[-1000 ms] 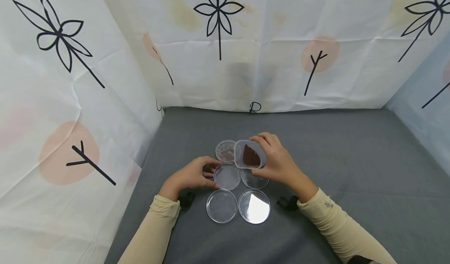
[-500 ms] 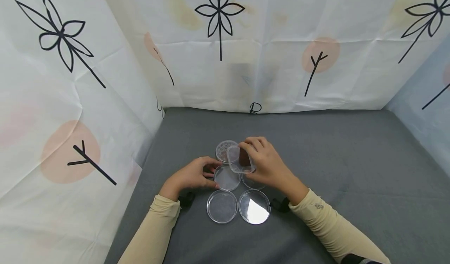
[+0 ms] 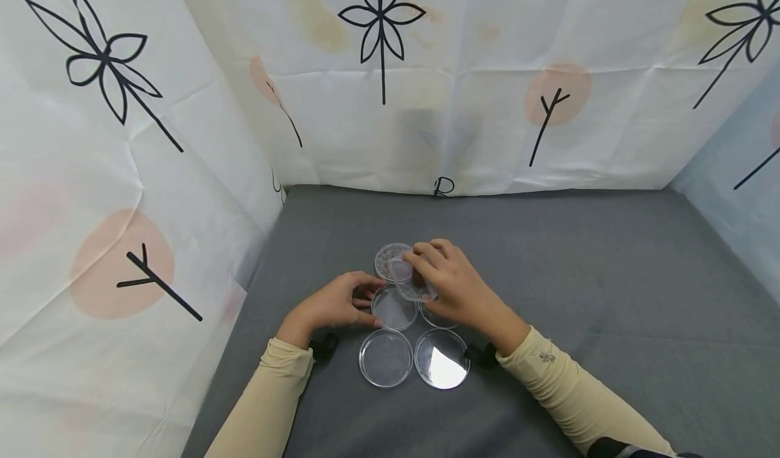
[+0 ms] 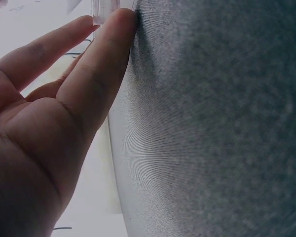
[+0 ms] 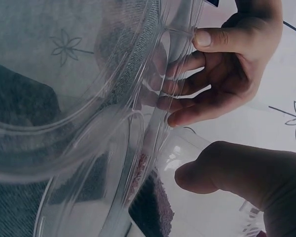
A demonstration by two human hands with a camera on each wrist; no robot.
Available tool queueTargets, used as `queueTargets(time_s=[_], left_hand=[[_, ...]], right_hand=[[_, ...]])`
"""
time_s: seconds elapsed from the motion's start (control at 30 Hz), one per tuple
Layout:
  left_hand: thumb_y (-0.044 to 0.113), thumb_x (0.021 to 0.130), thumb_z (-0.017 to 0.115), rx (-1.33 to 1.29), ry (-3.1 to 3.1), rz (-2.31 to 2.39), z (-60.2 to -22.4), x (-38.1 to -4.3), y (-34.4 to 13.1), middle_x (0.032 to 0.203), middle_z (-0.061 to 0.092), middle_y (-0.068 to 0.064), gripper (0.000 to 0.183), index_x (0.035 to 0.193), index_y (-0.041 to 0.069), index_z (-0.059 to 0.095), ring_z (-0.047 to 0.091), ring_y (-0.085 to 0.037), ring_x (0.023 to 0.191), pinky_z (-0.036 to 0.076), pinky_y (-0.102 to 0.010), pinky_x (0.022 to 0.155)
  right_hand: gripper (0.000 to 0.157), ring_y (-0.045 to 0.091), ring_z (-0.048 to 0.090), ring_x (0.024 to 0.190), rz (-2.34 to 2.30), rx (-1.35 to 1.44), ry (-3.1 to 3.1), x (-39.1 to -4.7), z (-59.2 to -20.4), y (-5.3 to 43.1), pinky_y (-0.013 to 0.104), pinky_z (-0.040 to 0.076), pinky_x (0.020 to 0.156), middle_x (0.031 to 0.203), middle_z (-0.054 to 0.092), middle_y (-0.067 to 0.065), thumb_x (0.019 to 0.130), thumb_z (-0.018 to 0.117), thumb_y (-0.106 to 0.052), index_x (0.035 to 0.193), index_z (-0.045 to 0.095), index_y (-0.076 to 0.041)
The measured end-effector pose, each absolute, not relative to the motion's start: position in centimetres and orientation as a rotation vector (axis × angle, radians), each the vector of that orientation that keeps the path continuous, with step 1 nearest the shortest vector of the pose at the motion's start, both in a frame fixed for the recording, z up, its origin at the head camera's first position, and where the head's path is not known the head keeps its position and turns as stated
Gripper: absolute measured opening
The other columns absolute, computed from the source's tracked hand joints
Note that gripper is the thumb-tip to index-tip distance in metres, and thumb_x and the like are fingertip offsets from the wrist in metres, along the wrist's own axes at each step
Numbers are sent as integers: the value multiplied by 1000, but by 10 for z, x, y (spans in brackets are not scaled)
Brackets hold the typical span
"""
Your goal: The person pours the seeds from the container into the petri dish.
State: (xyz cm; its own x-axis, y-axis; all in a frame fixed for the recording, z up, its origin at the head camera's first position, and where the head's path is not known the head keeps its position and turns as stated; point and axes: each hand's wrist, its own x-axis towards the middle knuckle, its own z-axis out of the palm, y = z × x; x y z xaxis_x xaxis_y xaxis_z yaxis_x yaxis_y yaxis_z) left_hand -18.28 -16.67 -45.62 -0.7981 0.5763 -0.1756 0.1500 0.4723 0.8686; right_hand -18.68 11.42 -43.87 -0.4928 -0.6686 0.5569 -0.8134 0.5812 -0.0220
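My left hand (image 3: 332, 305) holds the left side of a clear petri dish (image 3: 393, 311) in the middle of the group, thumb and fingertips at its rim. In the left wrist view the fingertips (image 4: 121, 19) meet the edge of clear plastic just over the cloth. My right hand (image 3: 457, 288) grips a clear plastic tub (image 3: 400, 283), tilted leftward over that dish. Reddish-brown grains (image 5: 163, 207) lie heaped inside the tub, seen in the right wrist view; from the head, my fingers hide most of them.
Behind stands a round dish (image 3: 385, 258) with a speckled surface. Another clear dish (image 3: 440, 320) is partly hidden under my right hand. Nearer me lie two more round clear dishes, a left one (image 3: 385, 358) and a right one (image 3: 442, 360) with a bright reflection. Grey cloth (image 3: 579, 261) covers the table.
My right hand has moved left and slightly toward me, tipping the tub further over the middle dish. The left hand has stayed at the dish's rim.
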Motion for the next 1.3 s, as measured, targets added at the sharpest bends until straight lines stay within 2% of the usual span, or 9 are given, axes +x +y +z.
queueTargets(time_s=[0.27, 0.57, 0.87, 1.3], left_hand=[[4, 83, 91, 595, 2275, 1279, -455, -182, -166, 145, 56, -19, 73, 148, -2, 57, 62, -32, 127, 61, -26, 103], [4, 83, 92, 584, 2280, 1270, -455, -182, -166, 144, 56, -19, 73, 148, -1, 58, 62, -31, 126, 61, -27, 103], [4, 82, 92, 579, 2282, 1274, -455, -182, -166, 146, 57, -18, 73, 147, -1, 58, 62, -31, 126, 62, -28, 103], [7, 83, 92, 580, 2285, 1263, -457, -182, -167, 147, 56, -18, 73, 148, -1, 58, 61, -32, 128, 61, -33, 106]], right_hand=[[80, 36, 60, 117, 304, 1242, -2221, -186, -439, 109, 56, 56, 103, 129, 63, 8, 62, 99, -6, 135, 67, -7], [80, 35, 57, 123, 209, 1253, -2228, -181, -439, 107, 55, 53, 105, 132, 63, 7, 66, 94, -3, 140, 65, -10], [92, 31, 54, 126, 72, 1279, -2236, -176, -437, 105, 53, 51, 110, 137, 63, 7, 62, 104, -19, 144, 63, -12], [94, 31, 54, 127, 52, 1281, -2217, -175, -438, 104, 55, 51, 111, 139, 63, 7, 62, 105, -23, 144, 61, -13]])
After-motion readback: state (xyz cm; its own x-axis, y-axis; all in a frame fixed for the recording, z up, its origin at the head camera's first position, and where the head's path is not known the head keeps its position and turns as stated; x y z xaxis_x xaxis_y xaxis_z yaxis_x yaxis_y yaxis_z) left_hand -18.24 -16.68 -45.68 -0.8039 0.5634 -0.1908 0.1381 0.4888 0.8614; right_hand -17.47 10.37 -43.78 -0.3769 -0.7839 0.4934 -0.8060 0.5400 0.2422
